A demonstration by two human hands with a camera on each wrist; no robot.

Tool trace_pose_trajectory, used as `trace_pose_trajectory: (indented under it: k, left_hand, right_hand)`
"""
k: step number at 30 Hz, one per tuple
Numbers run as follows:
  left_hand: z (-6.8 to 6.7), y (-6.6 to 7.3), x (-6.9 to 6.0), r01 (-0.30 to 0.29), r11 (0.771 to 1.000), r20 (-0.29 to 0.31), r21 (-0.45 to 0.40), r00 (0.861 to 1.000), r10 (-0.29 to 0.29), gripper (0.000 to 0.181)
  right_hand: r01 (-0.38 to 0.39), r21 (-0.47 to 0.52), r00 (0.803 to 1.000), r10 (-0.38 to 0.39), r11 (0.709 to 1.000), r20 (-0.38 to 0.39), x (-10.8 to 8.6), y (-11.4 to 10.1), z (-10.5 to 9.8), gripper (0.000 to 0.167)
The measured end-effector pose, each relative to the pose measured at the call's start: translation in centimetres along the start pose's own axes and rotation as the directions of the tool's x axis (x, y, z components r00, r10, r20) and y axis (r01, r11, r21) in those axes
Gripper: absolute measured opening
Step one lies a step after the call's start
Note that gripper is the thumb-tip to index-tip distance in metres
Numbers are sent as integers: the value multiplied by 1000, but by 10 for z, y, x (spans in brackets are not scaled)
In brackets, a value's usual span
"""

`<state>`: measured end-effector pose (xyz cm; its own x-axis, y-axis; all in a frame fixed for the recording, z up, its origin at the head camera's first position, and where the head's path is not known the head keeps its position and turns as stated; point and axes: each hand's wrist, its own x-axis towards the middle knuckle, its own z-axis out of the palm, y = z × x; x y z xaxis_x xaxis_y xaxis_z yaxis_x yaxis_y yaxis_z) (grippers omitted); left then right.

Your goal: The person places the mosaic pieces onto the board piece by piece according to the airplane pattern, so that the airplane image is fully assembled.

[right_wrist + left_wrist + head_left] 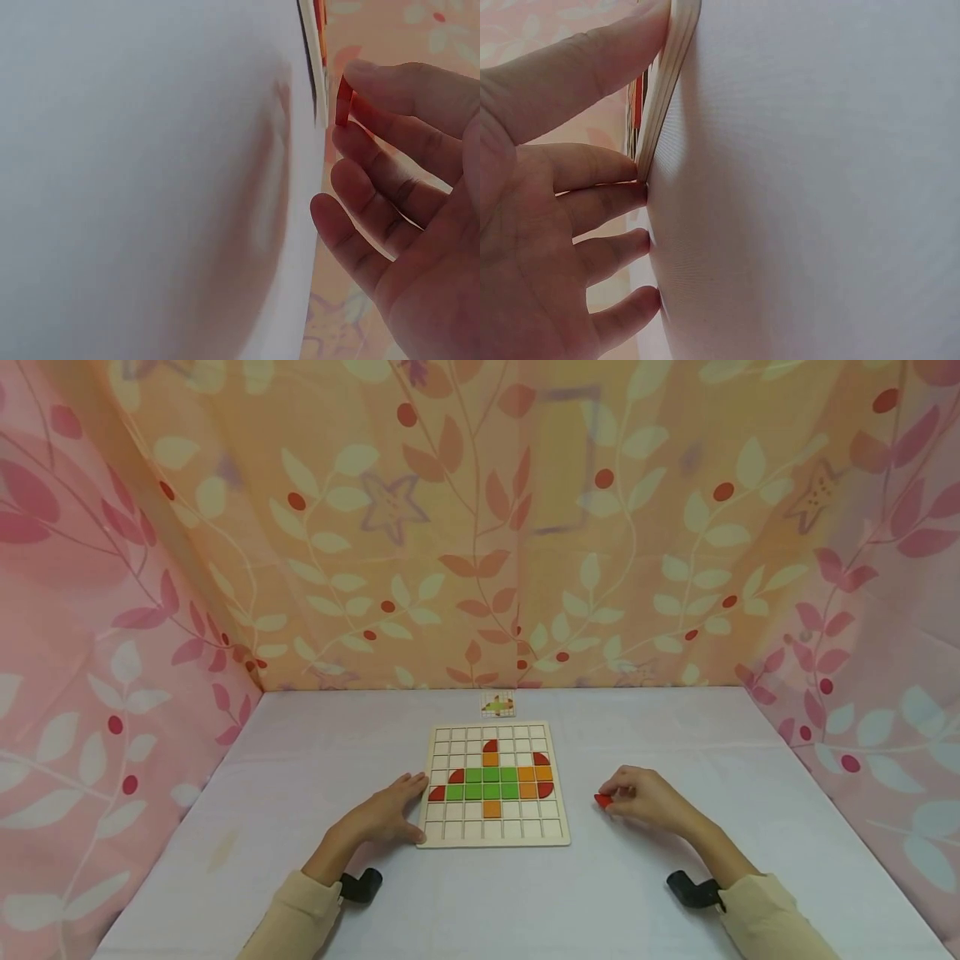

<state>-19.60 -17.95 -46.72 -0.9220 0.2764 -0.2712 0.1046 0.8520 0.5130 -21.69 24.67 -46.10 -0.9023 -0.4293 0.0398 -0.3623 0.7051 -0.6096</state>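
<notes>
A square wooden grid board lies flat on the table, with green and orange square tiles and red quarter-round tiles in several of its cells. The left hand rests at the board's left edge, its thumb by the near corner and its fingers spread along the side. In the left wrist view those fingers touch the board's edge and the table. Right of the board, the right hand pinches a red tile between thumb and fingertips, just above the table and apart from the board.
Behind the board lies a small picture card showing a coloured pattern on a grid. A white cloth covers the table. Patterned curtains stand along its back and both sides. A black wrist device sits at each sleeve.
</notes>
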Motion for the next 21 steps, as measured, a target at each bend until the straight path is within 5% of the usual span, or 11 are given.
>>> trace_pose_trajectory:
  k: [21]
  left_hand:
    - [1,0,0,-6,1000,-6,-5,1000,6,94]
  right_hand:
    - [15,72,999,-13,997,-32,26,-34,15,19]
